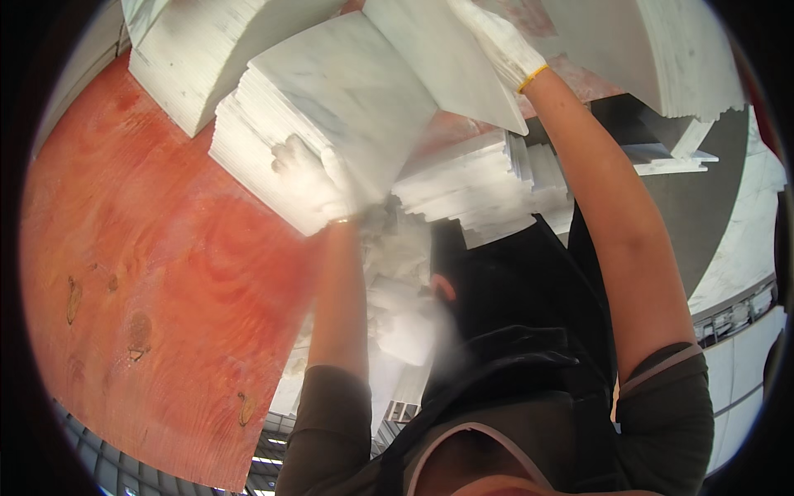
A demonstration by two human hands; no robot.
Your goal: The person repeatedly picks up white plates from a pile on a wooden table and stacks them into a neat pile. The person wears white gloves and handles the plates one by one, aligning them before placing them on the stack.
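Observation:
My left hand (318, 178), in a white glove, rests against the layered edges of a stack of pale grey-veined marble tiles (331, 74). Its thumb lies apart from its fingers. At the top, my right hand (492, 37), in a white glove with a yellow cuff band, is at the right edge of a tilted marble tile (434, 54). The tile leans up beside the stack's top face. Its far edge and my right fingertips run out of view, but the hand appears to grip it.
A reddish wooden board (165, 281) covers the left side. Another tile stack (194, 62) stands at the far left, one (653, 54) at the far right. A lower stack with uneven edges (475, 186) lies near my body. White broken pieces (405, 318) lie below my left wrist.

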